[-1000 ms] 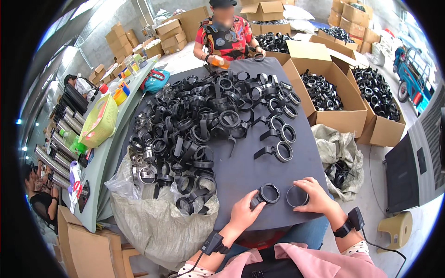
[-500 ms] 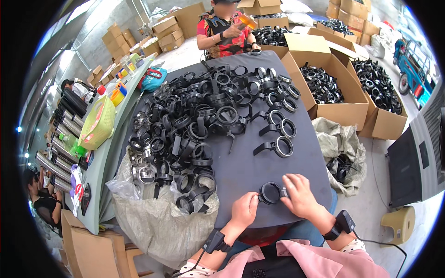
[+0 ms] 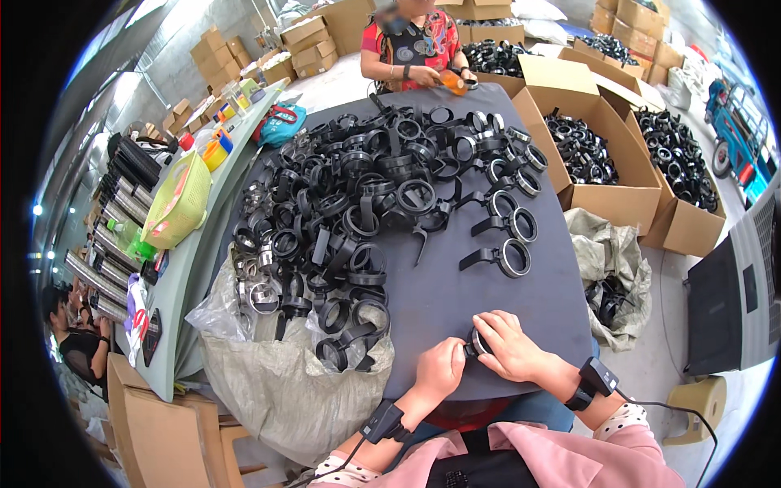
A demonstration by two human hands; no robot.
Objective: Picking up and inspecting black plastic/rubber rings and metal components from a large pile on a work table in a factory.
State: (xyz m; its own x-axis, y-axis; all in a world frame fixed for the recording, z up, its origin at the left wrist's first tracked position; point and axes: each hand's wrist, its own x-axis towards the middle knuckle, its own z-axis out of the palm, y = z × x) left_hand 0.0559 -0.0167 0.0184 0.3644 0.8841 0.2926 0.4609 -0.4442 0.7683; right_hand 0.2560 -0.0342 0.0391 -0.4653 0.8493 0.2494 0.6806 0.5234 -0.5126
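At the near edge of the grey-covered table (image 3: 439, 301), my left hand (image 3: 440, 370) is closed in a fist round the handle of a black ring (image 3: 473, 346). My right hand (image 3: 511, 347) lies over the ring's right side, fingers together and bent across its rim, so most of the ring is hidden. Farther up the table, several black rings with handles and silvery rims (image 3: 514, 258) form a loose row on the right. A large heap of similar black rings (image 3: 382, 175) covers the left and far part of the table.
A woven sack (image 3: 301, 398) hangs over the table's near left corner. Right of the table stand open cardboard boxes (image 3: 610, 199) of black rings and another sack (image 3: 626, 317). Across the table, a person (image 3: 415, 49) holds an orange-headed hammer (image 3: 452, 82) near a ring.
My right hand has come left and down onto the ring, which now shows less of its face. My left hand keeps its grip. The person opposite has lowered the hammer.
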